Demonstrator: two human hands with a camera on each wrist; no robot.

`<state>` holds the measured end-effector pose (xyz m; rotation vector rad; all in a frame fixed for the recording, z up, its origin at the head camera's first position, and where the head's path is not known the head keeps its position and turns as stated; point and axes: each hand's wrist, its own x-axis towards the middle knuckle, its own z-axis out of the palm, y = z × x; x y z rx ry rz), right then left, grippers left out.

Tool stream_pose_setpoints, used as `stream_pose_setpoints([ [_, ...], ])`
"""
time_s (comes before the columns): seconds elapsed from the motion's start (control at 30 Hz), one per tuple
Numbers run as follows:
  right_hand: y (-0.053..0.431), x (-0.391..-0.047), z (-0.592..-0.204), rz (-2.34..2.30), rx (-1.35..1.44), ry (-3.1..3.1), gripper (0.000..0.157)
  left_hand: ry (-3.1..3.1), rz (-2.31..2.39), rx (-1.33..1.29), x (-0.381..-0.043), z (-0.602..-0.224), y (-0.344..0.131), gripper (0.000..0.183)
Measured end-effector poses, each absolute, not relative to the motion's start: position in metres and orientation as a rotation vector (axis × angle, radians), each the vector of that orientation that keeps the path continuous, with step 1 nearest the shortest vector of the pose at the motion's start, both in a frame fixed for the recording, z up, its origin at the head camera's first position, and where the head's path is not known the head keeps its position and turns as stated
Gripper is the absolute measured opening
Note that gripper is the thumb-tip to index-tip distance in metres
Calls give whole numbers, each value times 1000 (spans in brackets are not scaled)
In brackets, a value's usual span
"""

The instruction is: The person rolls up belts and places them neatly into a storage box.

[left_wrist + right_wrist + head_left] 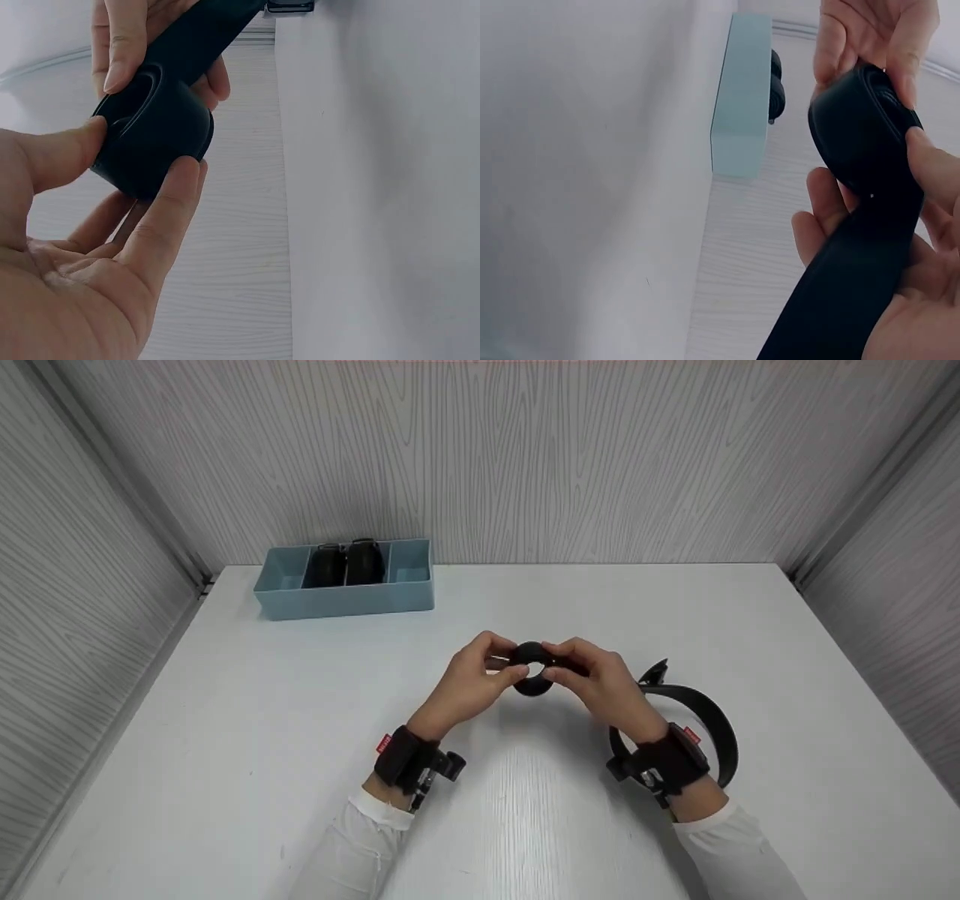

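A black belt [533,688] is partly rolled into a coil, raised over the table between both hands. My left hand [474,679] pinches the coil's left side, thumb at its near edge and fingers on the outer face [161,146]. My right hand [600,682] grips the coil's right side, where the unrolled strap [840,277] leaves it and runs through the palm. The strap's loose length [716,724] loops under the right wrist. Its buckle [654,672] shows beyond that wrist, and part of it at the top of the left wrist view [291,7].
A blue divided box [345,601] stands at the back left of the white table [187,720]. Two black rolled belts [365,562] sit in its middle compartments. Grey wood-grain panels [525,457] border the back and sides.
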<state>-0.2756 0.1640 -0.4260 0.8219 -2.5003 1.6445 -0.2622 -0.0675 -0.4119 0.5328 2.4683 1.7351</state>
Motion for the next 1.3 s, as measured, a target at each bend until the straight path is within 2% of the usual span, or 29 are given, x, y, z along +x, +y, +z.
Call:
stream_pose_setpoints([
  [0.23,164,-277,-427,1438,1037,-2569,32,2548,1535,504,-261,-412,-68,28],
  [0.4,162,-276,-427,1507,952,-2543,31,2568,1611,479,-259,-412,-64,27],
  [0.63,160,-274,-424,1610,740,-2492,40,2508,1883,365,-260,-410,-62,31],
  [0.97,159,-273,-423,1778,689,-2448,24,2315,2040,375,-261,-411,-59,33],
  [1.3,165,-274,-420,1564,860,-2628,23,2509,1662,480,-260,-408,-70,30],
])
